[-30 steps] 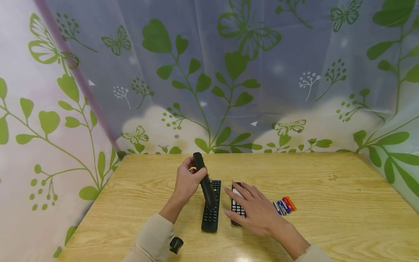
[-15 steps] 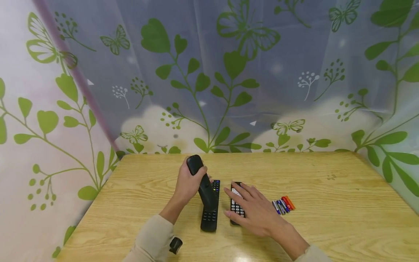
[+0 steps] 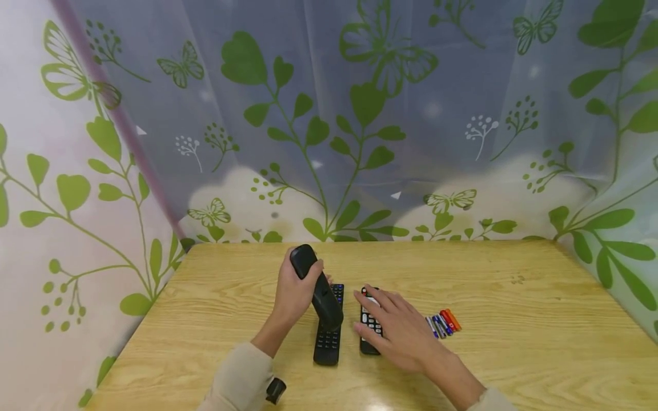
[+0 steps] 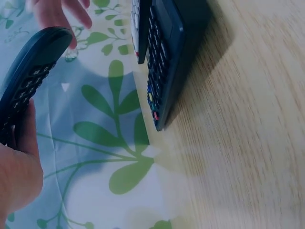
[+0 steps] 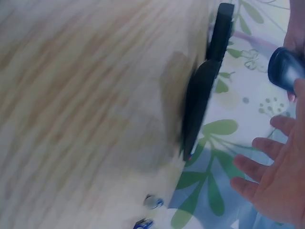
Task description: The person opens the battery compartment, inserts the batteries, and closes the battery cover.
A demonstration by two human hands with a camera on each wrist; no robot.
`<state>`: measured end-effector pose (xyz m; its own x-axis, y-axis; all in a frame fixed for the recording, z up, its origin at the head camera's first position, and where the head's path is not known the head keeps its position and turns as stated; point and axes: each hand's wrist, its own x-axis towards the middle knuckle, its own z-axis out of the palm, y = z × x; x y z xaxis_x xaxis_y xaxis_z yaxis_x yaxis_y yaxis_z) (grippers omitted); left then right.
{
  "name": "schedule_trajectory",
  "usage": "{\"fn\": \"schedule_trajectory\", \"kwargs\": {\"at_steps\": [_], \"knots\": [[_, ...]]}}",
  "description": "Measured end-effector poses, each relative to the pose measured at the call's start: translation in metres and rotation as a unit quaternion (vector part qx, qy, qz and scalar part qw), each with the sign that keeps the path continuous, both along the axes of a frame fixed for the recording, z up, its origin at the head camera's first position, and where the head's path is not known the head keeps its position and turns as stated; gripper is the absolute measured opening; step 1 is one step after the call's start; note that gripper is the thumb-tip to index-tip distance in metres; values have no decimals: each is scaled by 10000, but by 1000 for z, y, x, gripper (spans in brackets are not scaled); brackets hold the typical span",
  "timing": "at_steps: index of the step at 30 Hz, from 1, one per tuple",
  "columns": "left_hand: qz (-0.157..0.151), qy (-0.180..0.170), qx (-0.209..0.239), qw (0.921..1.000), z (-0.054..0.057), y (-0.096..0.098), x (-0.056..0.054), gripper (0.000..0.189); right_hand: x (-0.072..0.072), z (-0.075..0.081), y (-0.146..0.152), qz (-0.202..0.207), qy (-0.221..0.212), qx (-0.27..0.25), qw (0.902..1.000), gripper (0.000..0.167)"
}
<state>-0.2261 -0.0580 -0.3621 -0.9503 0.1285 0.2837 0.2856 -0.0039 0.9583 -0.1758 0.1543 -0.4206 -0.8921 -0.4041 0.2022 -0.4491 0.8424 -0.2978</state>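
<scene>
My left hand [image 3: 293, 294] grips a black remote control [image 3: 323, 294], thumb along its near side. The remote is tilted, its smooth back toward the head camera; in the left wrist view its keys [image 4: 33, 78] face the other way. Below it on the table lies a longer black remote [image 3: 327, 345], partly hidden by the held one. To the right, my right hand [image 3: 403, 331] is spread flat, overlapping a third remote with white buttons [image 3: 368, 319]. In the right wrist view, the right fingers [image 5: 248, 167] are straight and grip nothing.
Several small batteries [image 3: 443, 323], blue, silver, red and orange, lie in a row just right of the right hand. A small black object [image 3: 275, 390] sits beside the left sleeve. A leaf-patterned curtain [image 3: 329, 142] hangs behind the wooden table [image 3: 488, 285].
The left hand has turned the held remote from edge-on so its broad back faces the head camera. The right hand has hardly moved over its remote.
</scene>
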Motion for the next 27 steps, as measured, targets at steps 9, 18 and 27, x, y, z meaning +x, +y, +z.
{"fn": "schedule_trajectory", "kwargs": {"at_steps": [9,18,27], "knots": [[-156,129,339,9992,5,3,9,30,10,21,-21,-488,-708,-1309,9877,53],[147,453,94,9988,7,3,14,27,3,40,-33,-140,-2965,-3297,8962,63],[335,813,-155,9960,3,6,17,25,-7,40,-44,-441,-3753,-3599,8530,74]]}}
